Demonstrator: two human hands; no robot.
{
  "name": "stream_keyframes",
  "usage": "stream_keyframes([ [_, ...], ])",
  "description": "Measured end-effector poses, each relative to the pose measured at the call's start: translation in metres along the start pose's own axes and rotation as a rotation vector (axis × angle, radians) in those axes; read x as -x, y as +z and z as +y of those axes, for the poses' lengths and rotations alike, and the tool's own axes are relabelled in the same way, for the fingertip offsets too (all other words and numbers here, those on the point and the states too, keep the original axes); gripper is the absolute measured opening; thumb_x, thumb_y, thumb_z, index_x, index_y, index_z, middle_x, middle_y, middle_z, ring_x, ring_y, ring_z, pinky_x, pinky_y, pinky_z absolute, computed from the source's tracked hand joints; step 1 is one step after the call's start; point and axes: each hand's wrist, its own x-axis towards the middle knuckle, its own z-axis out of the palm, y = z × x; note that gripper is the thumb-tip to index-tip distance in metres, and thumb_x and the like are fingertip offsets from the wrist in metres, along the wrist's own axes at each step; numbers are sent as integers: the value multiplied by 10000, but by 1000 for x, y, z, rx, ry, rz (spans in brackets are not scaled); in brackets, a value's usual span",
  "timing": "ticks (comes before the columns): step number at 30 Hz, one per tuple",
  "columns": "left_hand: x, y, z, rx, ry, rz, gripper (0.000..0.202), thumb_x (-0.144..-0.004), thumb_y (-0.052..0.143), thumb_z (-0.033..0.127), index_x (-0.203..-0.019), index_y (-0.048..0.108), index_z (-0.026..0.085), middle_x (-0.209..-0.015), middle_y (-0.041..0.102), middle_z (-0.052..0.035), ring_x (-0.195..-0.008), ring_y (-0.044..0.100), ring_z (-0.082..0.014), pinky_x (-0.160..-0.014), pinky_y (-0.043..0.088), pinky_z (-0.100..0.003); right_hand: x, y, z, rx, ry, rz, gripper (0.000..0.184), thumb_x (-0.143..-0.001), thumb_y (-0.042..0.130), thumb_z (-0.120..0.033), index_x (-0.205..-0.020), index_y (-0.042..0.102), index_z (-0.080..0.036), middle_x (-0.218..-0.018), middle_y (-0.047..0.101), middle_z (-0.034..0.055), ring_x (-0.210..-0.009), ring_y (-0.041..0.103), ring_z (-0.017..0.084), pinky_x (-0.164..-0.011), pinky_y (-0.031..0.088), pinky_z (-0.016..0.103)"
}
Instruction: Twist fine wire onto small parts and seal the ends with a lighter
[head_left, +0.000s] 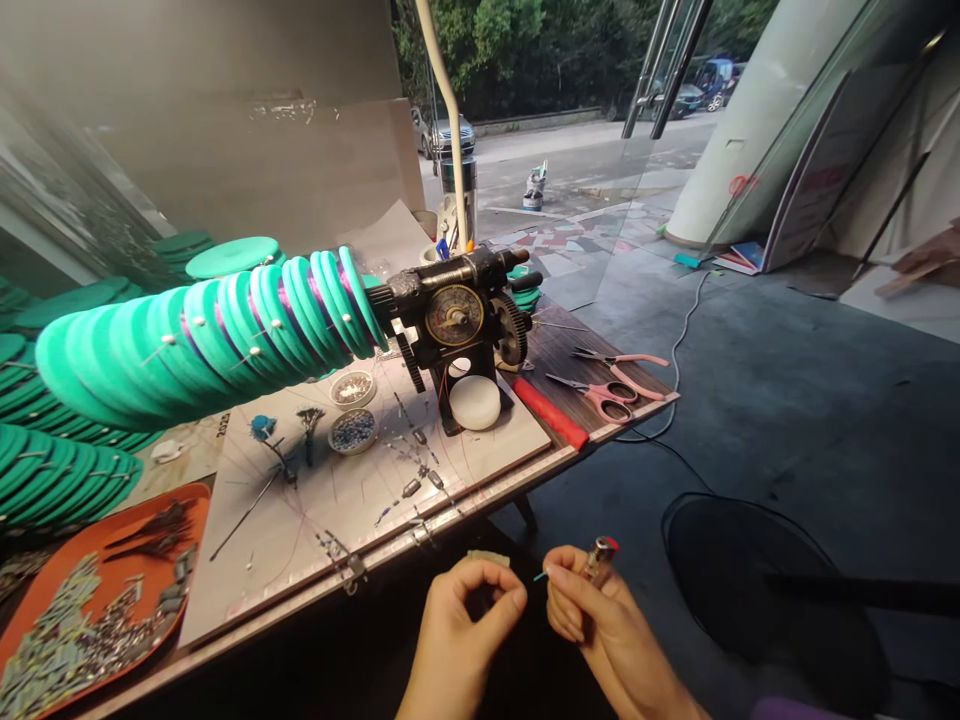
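Observation:
My left hand [466,625] is in front of the table's near edge. Its thumb and forefinger meet in a ring, and anything between the tips is too small to make out. A pale yellowish piece [489,557] shows behind its knuckles. Close beside it on the right, my right hand [592,610] is closed round a lighter [599,556] with a metal top and a red button. A thin blue strip [540,575] sticks out leftward between that hand's thumb and forefinger. The two hands are apart by a small gap.
A geared winding machine [454,315] carries a row of green foam discs [210,335]. On the board [465,460] are bead dishes [352,431] and small rigged metal weights [411,487]. An orange tray [196,510] holds metal parts. Pink scissors [604,400] and pliers [630,372] lie right.

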Motion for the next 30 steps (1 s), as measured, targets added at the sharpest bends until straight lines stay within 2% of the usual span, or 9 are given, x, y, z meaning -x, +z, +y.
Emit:
stream_keyframes([
  [4, 0, 3, 0, -25, 38, 37, 89, -623, 689, 249, -647, 661, 168, -727, 631, -42, -738, 570, -199, -704, 425, -283, 2, 4, -1, -75, 49, -16, 253, -690, 724, -350, -677, 572, -149, -426, 352, -96, -414, 249, 44, -434, 231, 196],
  [8, 0, 4, -2, -53, 80, 58, 82, -621, 691, 236, -673, 674, 174, -758, 649, -49, -766, 588, -208, -728, 431, -299, 3, 6, 1, -61, 37, -3, 269, -683, 726, -361, -670, 574, -140, -417, 352, -99, -405, 246, 38, -424, 228, 188],
  [14, -1, 4, -3, -53, 66, 56, 88, -626, 690, 250, -665, 670, 175, -744, 651, -48, -749, 592, -210, -714, 438, -303, 2, 5, 3, 0, 8, 6, 284, -690, 712, -376, -654, 559, -140, -422, 344, -97, -410, 250, 43, -422, 214, 197],
  [24, -1, 3, 2, -95, 38, 49, 102, -638, 685, 277, -654, 671, 178, -744, 646, -48, -751, 590, -211, -720, 429, -300, 5, 3, 1, 324, -139, 65, 290, -738, 638, -407, -630, 576, -146, -444, 298, -84, -437, 233, 67, -433, 166, 230],
  [30, 0, 2, 3, -115, 50, 7, 185, -711, 630, 346, -645, 655, 175, -730, 639, -46, -746, 578, -201, -726, 417, -292, 5, 1, 1, 473, -193, 83, 265, -724, 631, -385, -614, 597, -146, -456, 296, -73, -437, 240, 74, -428, 180, 231],
])
